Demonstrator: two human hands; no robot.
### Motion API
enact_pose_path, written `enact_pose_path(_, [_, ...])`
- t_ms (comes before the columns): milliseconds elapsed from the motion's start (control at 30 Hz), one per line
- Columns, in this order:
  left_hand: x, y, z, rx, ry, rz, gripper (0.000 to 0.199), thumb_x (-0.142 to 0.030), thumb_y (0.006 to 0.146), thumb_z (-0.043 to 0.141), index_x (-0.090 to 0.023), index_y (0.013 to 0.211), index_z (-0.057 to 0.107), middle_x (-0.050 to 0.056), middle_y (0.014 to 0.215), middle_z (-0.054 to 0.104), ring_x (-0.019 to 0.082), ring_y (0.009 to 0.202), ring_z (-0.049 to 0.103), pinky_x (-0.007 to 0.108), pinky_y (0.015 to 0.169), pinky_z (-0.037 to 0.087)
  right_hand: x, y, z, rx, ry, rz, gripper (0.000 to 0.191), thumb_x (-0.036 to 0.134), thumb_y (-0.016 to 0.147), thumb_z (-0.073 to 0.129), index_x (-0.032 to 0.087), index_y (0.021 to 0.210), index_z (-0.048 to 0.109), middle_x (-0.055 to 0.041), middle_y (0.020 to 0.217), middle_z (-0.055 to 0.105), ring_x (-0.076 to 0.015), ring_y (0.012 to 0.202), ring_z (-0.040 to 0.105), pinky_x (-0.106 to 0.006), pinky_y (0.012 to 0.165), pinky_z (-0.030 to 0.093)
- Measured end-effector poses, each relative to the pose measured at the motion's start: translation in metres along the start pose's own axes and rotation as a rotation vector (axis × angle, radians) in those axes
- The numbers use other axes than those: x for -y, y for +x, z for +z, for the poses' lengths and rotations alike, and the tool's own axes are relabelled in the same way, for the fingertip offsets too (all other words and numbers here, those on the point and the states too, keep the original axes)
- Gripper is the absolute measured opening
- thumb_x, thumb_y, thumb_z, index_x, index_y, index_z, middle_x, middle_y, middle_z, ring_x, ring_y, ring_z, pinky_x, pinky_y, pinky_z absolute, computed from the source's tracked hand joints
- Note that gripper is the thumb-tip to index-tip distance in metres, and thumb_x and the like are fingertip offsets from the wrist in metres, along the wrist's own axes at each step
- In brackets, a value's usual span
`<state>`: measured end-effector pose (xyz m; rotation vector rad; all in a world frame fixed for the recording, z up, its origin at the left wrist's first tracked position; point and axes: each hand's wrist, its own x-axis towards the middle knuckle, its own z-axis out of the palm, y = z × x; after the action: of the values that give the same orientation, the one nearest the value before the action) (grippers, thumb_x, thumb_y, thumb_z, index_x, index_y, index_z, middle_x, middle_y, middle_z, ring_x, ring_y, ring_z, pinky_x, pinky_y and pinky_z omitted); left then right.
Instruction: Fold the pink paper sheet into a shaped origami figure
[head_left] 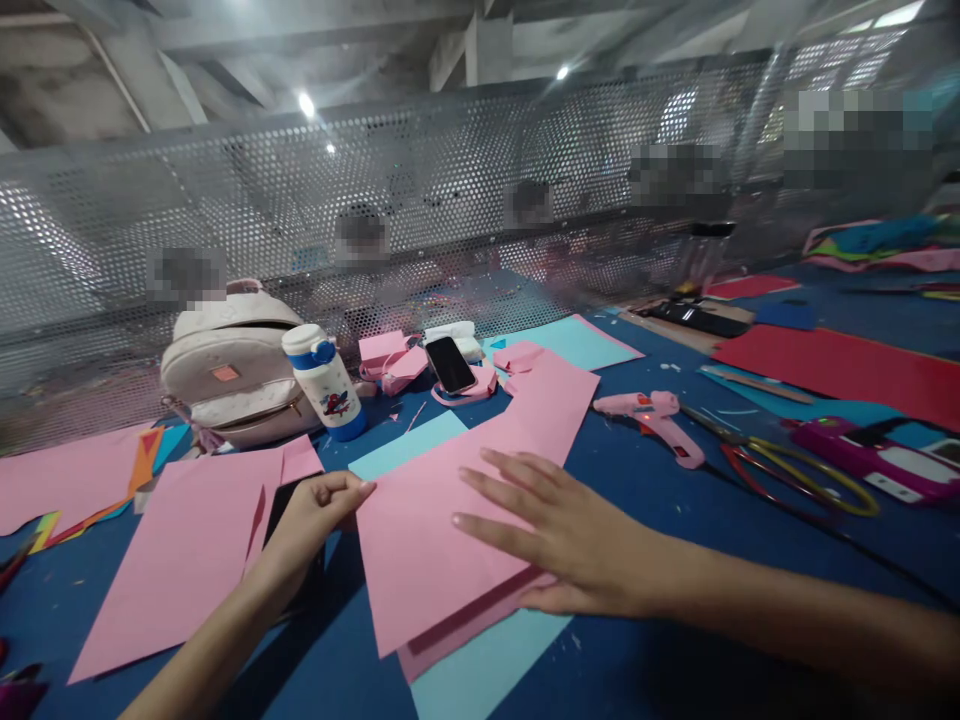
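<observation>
A folded sheet of pink paper (427, 560) lies in front of me, its near edge lifted a little off the layer below. Beneath it, a light blue sheet (487, 660) sticks out at the near side and the far left. My left hand (330, 500) pinches the pink paper's left corner between thumb and fingers. Spread flat on its right part is my right hand (555, 530), fingers apart, with the thumb by the lower edge. More pink paper (187, 550) rests to the left, beside a dark flat object partly hidden by my left wrist.
A pink glue gun (660, 420), scissors (795, 470) and a purple device (877, 450) lie to the right, near red sheets (847, 370). At the back stand a white backpack (232, 370), a bottle (326, 385) and a phone (450, 365). A perforated metal panel (450, 170) rises behind.
</observation>
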<state>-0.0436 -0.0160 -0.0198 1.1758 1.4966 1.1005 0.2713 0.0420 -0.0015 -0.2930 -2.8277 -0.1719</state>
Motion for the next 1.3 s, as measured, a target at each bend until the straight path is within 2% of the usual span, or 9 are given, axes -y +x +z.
enact_pose_path(100, [-0.002, 0.011, 0.009, 0.105, -0.070, -0.052, 0.046, -0.054, 0.069, 0.078, -0.015, 0.063, 0.055, -0.003, 0.057, 0.049, 0.009, 0.053, 0.045, 0.020, 0.055, 0.040, 0.010, 0.009, 0.006, 0.019, -0.073, 0.007, 0.085, 0.020, 0.078, 0.068, 0.019, 0.153, 0.028, -0.0148, 0.160, 0.022, -0.0351, 0.146, 0.017, -0.049, 0.112, 0.027])
enact_pose_path(167, [-0.003, 0.016, 0.013, 0.137, -0.081, -0.060, 0.046, -0.054, 0.068, 0.079, -0.014, 0.065, 0.057, -0.004, 0.055, 0.048, 0.009, 0.049, 0.045, 0.020, 0.054, 0.042, 0.008, 0.014, 0.005, 0.001, -0.066, 0.014, 0.069, 0.013, 0.080, 0.059, 0.012, 0.146, 0.040, -0.0176, 0.151, 0.040, -0.0322, 0.139, 0.036, -0.045, 0.109, 0.032])
enact_pose_path(267, [-0.007, 0.016, 0.018, 0.161, -0.140, -0.045, 0.045, -0.059, 0.077, 0.071, -0.016, 0.085, 0.064, -0.001, 0.068, 0.061, 0.011, 0.058, 0.057, 0.022, 0.062, 0.048, -0.003, 0.019, -0.004, 0.005, -0.008, 0.107, 0.042, 0.016, 0.088, 0.049, 0.014, 0.129, 0.058, -0.0128, 0.117, 0.070, -0.0234, 0.101, 0.066, -0.036, 0.088, 0.046])
enact_pose_path(367, [-0.012, 0.006, 0.023, 0.205, -0.253, -0.038, 0.056, -0.063, 0.082, 0.063, -0.021, 0.119, 0.059, 0.006, 0.096, 0.070, 0.018, 0.079, 0.068, 0.028, 0.074, 0.053, -0.018, 0.024, -0.019, 0.027, 0.029, 0.297, 0.031, 0.016, 0.093, 0.046, 0.022, 0.116, 0.066, -0.0047, 0.090, 0.077, -0.0176, 0.074, 0.069, -0.028, 0.066, 0.042])
enact_pose_path(533, [-0.017, -0.011, 0.033, 0.245, -0.222, -0.111, 0.068, -0.051, 0.077, 0.075, -0.023, 0.134, 0.051, 0.009, 0.113, 0.071, 0.026, 0.100, 0.068, 0.035, 0.086, 0.053, -0.036, 0.032, -0.038, -0.005, 0.041, 0.463, 0.026, 0.021, 0.094, 0.048, 0.020, 0.105, 0.071, -0.0056, 0.091, 0.077, -0.0201, 0.075, 0.068, -0.027, 0.060, 0.033])
enact_pose_path(700, [-0.015, -0.010, 0.030, 0.388, -0.114, -0.074, 0.056, -0.041, 0.073, 0.081, -0.016, 0.120, 0.064, 0.011, 0.104, 0.073, 0.026, 0.091, 0.070, 0.033, 0.081, 0.054, -0.051, 0.038, -0.046, -0.102, 0.197, 0.465, 0.026, 0.030, 0.096, 0.046, 0.019, 0.091, 0.069, -0.0046, 0.082, 0.072, -0.0165, 0.069, 0.060, -0.027, 0.060, 0.031])
enact_pose_path(867, [-0.006, -0.004, 0.015, 0.374, -0.034, -0.060, 0.043, -0.048, 0.073, 0.080, -0.010, 0.093, 0.072, 0.010, 0.080, 0.073, 0.022, 0.071, 0.069, 0.028, 0.067, 0.052, -0.083, 0.031, -0.041, -0.185, 0.428, 0.517, 0.042, 0.047, 0.094, 0.044, 0.019, 0.062, 0.044, 0.0019, 0.061, 0.047, -0.0122, 0.057, 0.040, -0.027, 0.058, 0.028])
enact_pose_path(1133, [-0.004, 0.005, -0.001, 0.390, 0.207, 0.047, 0.041, -0.052, 0.083, 0.064, -0.012, 0.082, 0.069, 0.006, 0.073, 0.067, 0.016, 0.062, 0.059, 0.025, 0.060, 0.043, -0.094, 0.017, -0.024, -0.117, 0.661, 0.638, 0.047, 0.055, 0.090, 0.049, 0.021, 0.062, 0.034, 0.0056, 0.062, 0.031, -0.0098, 0.056, 0.031, -0.025, 0.054, 0.025])
enact_pose_path(1300, [-0.006, 0.014, -0.014, 0.348, 0.517, 0.190, 0.030, -0.038, 0.083, 0.056, -0.016, 0.063, 0.055, -0.004, 0.058, 0.044, 0.012, 0.055, 0.038, 0.022, 0.053, 0.027, -0.094, 0.009, -0.014, 0.198, 0.725, 0.634, 0.044, 0.050, 0.085, 0.055, 0.021, 0.061, 0.032, 0.0070, 0.059, 0.029, -0.0087, 0.052, 0.029, -0.024, 0.050, 0.020])
